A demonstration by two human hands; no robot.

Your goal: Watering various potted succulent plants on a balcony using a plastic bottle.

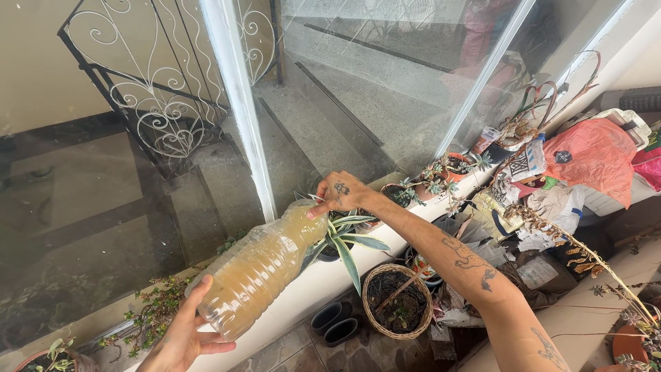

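**Bottle Held Tilted Over Windowsill Plant**

The right arm was extended forward and to the left across the view, forearm turned so its tattoos faced up. The right hand was at the neck end of a clear plastic bottle. The left hand was raised from the lower edge of the view, palm up, beneath the bottle's base.

The bottle lay at a slant, base low and to the left, neck high and to the right. It contained cloudy yellowish-brown liquid. The neck end was directly above a striped-leaf plant that stood on a white windowsill.

The windowsill ran along a large glass window with a white frame. A concrete staircase and a black ornamental railing were visible through the glass. Small succulents in pots lined the windowsill further right. A woven basket of soil and two dark empty pots sat on the tiled floor below. Plastic bags and dried stems were piled at the right.

The left hand was open and cupped, supporting the bottle base with thumb and fingers around it. The right hand's fingers were curled at the bottle mouth, pinching it.
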